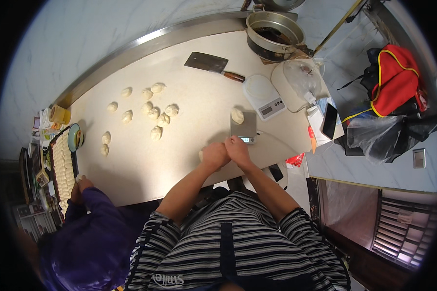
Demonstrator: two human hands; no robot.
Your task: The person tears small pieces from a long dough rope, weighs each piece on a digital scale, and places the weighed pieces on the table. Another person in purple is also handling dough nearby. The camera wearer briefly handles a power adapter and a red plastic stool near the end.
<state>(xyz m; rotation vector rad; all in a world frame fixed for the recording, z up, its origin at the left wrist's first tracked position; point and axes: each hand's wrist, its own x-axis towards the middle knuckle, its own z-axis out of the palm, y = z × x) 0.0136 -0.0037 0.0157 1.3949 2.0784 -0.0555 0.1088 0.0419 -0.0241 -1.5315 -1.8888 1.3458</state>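
Observation:
My left hand [215,155] is closed on a lump of dough [201,155], whose pale edge shows at its left side. Against it is my right hand [238,150], fingers curled; whether it also grips the dough is hidden. Just beyond them lies a small digital scale [243,125] with a lit display and a dough piece [237,115] on its plate. Several dough pieces [153,113] rest on the pale worktop [189,102] to the left. A white kitchen scale [264,96] stands farther back, and a cleaver [207,62] lies behind.
A person in a purple top [91,232] works at left beside a tray of dough rows [62,163] and a green-rimmed bowl [74,137]. At right are a metal pot [275,32], a clear plastic bag [302,76], a phone [329,120] and an orange-bladed knife [313,142].

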